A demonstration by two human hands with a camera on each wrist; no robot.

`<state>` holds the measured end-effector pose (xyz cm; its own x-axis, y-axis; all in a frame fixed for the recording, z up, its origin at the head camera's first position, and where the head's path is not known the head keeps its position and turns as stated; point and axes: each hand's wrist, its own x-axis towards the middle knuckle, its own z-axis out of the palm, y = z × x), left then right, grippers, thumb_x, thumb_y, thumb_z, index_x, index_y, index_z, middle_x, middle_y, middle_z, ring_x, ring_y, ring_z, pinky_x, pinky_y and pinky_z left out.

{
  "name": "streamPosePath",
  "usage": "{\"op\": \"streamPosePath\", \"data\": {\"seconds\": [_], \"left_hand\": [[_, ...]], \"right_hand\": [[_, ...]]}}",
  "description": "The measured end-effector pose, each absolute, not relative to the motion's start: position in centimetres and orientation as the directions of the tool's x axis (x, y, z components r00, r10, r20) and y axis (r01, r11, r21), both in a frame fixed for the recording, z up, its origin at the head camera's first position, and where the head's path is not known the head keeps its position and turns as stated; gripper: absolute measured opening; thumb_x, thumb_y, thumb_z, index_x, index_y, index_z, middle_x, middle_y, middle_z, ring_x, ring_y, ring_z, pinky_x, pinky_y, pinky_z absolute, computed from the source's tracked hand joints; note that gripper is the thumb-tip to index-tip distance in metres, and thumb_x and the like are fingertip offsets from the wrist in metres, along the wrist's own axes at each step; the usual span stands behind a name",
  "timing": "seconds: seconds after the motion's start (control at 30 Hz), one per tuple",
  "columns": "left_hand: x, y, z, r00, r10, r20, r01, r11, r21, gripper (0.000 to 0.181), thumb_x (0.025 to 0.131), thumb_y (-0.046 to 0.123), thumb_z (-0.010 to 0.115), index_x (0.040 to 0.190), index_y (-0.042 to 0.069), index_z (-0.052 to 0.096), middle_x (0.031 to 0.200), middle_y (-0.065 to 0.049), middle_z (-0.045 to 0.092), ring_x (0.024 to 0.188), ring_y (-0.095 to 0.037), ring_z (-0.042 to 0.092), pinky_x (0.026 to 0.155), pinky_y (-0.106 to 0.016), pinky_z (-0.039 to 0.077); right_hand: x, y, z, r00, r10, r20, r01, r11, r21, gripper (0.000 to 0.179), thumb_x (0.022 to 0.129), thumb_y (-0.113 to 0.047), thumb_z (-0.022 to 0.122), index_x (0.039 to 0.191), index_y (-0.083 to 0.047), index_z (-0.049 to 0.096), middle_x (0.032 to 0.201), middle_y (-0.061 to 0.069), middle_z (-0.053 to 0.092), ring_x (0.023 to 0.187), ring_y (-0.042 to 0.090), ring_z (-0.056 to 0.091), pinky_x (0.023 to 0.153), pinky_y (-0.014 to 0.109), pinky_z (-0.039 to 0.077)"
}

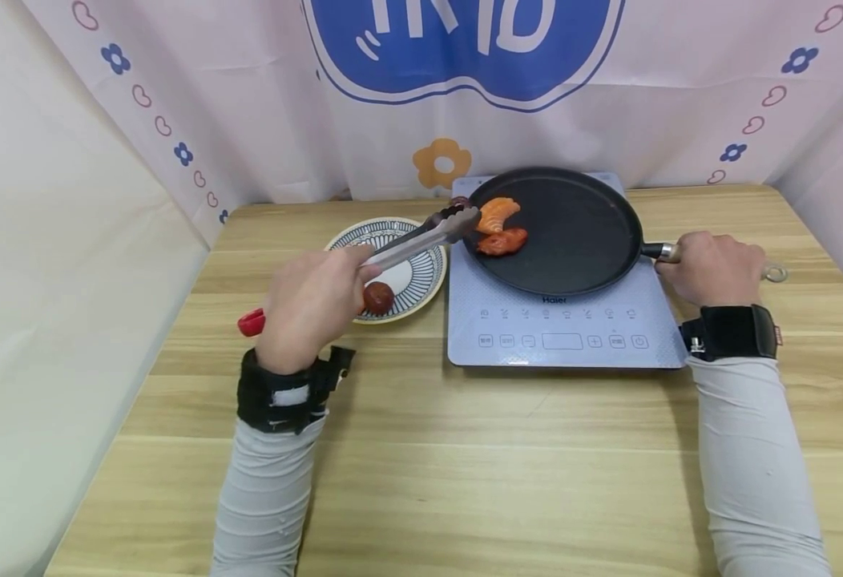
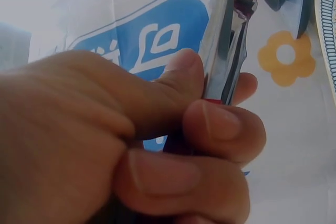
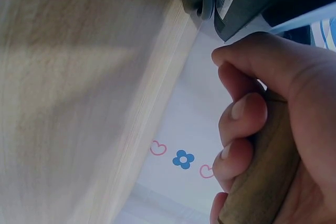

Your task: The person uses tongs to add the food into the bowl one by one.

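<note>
My left hand (image 1: 313, 308) grips metal tongs (image 1: 410, 247) with a red end (image 1: 252, 322), held over the plate. Between the tong tips in the left wrist view is a dark purple-red piece (image 2: 245, 4) with whitish parts, its kind unclear. From the head view, the tips overlap the left rim of a flat black frying pan (image 1: 573, 232). Inside the pan, near that rim, lie an orange piece like a salmon slice (image 1: 498, 214) and a reddish-brown piece like a chicken wing (image 1: 502, 241). My right hand (image 1: 717, 268) is wrapped around the pan's wooden handle (image 3: 268, 166).
The pan sits on a white induction cooker (image 1: 566, 353) with a touch panel at its front. Left of it stands a patterned plate (image 1: 425, 280) with a round brown piece (image 1: 378, 298) on it. A printed curtain (image 1: 263, 120) hangs behind the wooden table (image 1: 501, 473).
</note>
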<state>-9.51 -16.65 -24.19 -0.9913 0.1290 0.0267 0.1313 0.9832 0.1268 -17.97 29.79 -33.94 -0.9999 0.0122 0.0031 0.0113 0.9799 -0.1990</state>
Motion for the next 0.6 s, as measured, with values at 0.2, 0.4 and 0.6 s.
{"op": "streamPosePath", "data": {"seconds": [0.2,0.4,0.6], "left_hand": [[-9.5,-16.1,-24.2,-0.988,0.150,0.025,0.152,0.982,0.115,0.035,0.108,0.030,0.060,0.140,0.019,0.068,0.094,-0.008,0.074,0.069,-0.029,0.059,0.053,-0.036,0.041],[-9.7,-15.6,-24.3,-0.985,0.174,0.011,0.174,0.977,0.126,0.028,0.108,0.027,0.060,0.133,0.020,0.071,0.089,-0.004,0.073,0.071,-0.027,0.059,0.053,-0.035,0.041],[-9.6,-15.0,-24.7,-0.977,0.210,0.016,0.211,0.969,0.126,0.023,0.108,0.028,0.061,0.127,0.021,0.072,0.082,0.000,0.071,0.070,-0.025,0.059,0.052,-0.033,0.042]], "right_hand": [[-18.0,29.9,-33.7,-1.000,0.011,0.001,0.010,0.980,-0.196,0.037,0.094,-0.031,0.072,0.064,-0.011,0.064,0.067,0.013,0.060,0.069,0.040,0.057,0.063,0.059,0.041],[-18.1,29.9,-33.5,-1.000,0.009,0.008,0.008,0.982,-0.187,0.038,0.094,-0.032,0.073,0.064,-0.011,0.064,0.067,0.013,0.060,0.068,0.039,0.057,0.064,0.059,0.041],[-17.9,29.8,-33.8,-1.000,0.011,0.009,0.009,0.980,-0.197,0.034,0.093,-0.032,0.075,0.069,-0.009,0.068,0.067,0.014,0.061,0.068,0.040,0.058,0.065,0.062,0.042]]}}
